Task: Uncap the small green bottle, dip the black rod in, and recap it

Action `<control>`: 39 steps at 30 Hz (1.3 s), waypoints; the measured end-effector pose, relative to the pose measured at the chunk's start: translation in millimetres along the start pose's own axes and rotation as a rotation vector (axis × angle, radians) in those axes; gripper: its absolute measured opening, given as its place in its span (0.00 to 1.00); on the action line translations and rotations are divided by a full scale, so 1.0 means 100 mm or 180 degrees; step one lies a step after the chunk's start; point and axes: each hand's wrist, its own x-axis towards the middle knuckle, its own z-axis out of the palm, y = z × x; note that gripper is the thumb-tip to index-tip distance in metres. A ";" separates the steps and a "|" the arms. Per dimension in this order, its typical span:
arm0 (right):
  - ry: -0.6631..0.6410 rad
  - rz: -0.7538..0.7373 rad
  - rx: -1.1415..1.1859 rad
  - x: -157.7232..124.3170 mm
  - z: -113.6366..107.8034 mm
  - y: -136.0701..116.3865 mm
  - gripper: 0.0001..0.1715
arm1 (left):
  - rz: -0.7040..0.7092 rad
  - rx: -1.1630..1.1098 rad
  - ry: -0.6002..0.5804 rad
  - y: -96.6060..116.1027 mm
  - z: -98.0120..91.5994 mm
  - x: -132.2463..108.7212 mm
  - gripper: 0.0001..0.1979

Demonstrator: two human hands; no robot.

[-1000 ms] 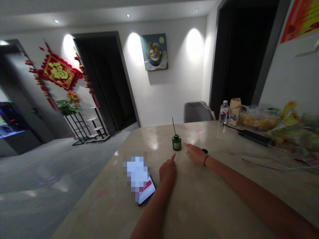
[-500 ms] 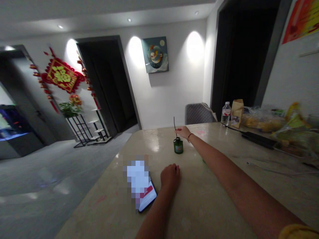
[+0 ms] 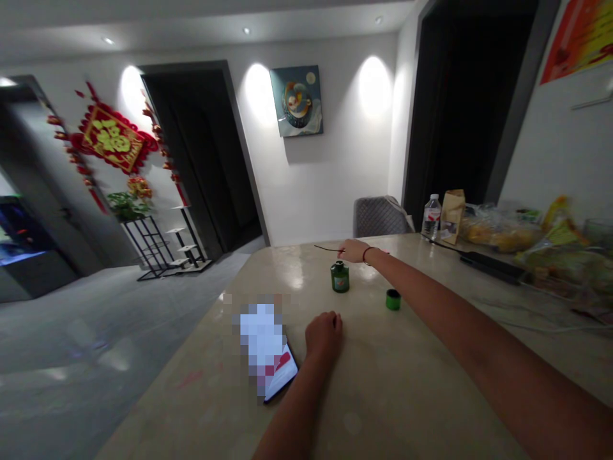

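A small green bottle (image 3: 340, 277) stands upright on the beige table (image 3: 383, 383). My right hand (image 3: 353, 250) is stretched out just above and behind it, pinching a thin dark stick (image 3: 327, 248) that lies nearly level, pointing left. A green cap (image 3: 393, 299) sits on the table to the right of the bottle, under my right forearm. My left hand (image 3: 324, 332) rests on the table as a loose fist, beside a phone (image 3: 268, 358) with a lit screen.
At the table's far right stand a water bottle (image 3: 431, 217), a brown paper bag (image 3: 452, 215), plastic bags of food (image 3: 498, 231) and a dark flat bar (image 3: 488, 263). A grey chair (image 3: 378, 217) stands behind the table. The table's left edge drops to grey floor.
My right hand went from the table to the stick standing in the bottle, lifted it out and tipped it level. My left hand curled its pointing finger into a fist.
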 end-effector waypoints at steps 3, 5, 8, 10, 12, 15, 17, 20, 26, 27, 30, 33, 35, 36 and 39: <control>-0.0231 -0.0025 -0.0101 -0.02 0.08 -0.02 0.13 | 0.0016 0.0003 0.0014 0.00 0.01 0.00 0.18; -0.0299 -0.0002 -0.0167 -0.02 0.10 -0.03 0.14 | 0.0035 0.0018 0.0049 -0.01 0.02 0.00 0.18; -0.0312 0.0060 -0.0242 -0.03 0.11 -0.05 0.15 | 0.0081 0.0066 0.0120 -0.02 0.04 0.00 0.18; -0.0275 0.0114 -0.0260 -0.03 0.11 -0.07 0.15 | 0.0116 0.0092 0.0145 -0.03 0.05 0.00 0.19; -0.0237 0.0171 -0.0246 0.00 0.13 -0.08 0.15 | 0.0124 0.0119 0.0148 -0.03 0.06 0.00 0.19; -0.0247 0.0224 -0.0168 0.07 0.16 -0.07 0.15 | 0.0079 0.0168 0.0122 -0.02 0.05 0.00 0.18; -0.0281 0.0216 -0.0093 0.11 0.19 -0.04 0.15 | 0.0060 0.0186 0.0101 -0.01 0.04 0.00 0.18; -0.0309 0.0189 0.0009 0.16 0.22 0.01 0.14 | 0.0058 0.0190 0.0076 -0.01 0.04 -0.01 0.18; -0.0272 0.0178 0.0025 0.10 0.22 0.05 0.15 | 0.0065 0.0166 0.0131 -0.04 0.08 0.00 0.17; -0.0256 0.0177 0.0007 0.08 0.21 0.05 0.15 | 0.0063 0.0160 0.0125 -0.04 0.08 0.00 0.17; -0.0220 0.0172 -0.0068 0.06 0.17 0.06 0.16 | 0.0050 0.0130 0.0074 -0.04 0.08 0.00 0.17; -0.0222 0.0168 -0.0169 0.08 0.15 0.04 0.15 | 0.0038 0.0086 0.0026 -0.04 0.06 0.00 0.16; -0.0247 0.0170 -0.0247 0.12 0.13 0.01 0.14 | 0.0042 0.0066 0.0008 -0.04 0.04 -0.01 0.16; -0.0267 0.0166 -0.0286 0.14 0.13 -0.01 0.14 | 0.0043 0.0061 0.0002 -0.03 0.04 -0.01 0.16; -0.0332 0.0139 -0.0390 0.21 0.12 -0.07 0.15 | 0.0024 0.0059 -0.0024 -0.03 0.03 -0.01 0.17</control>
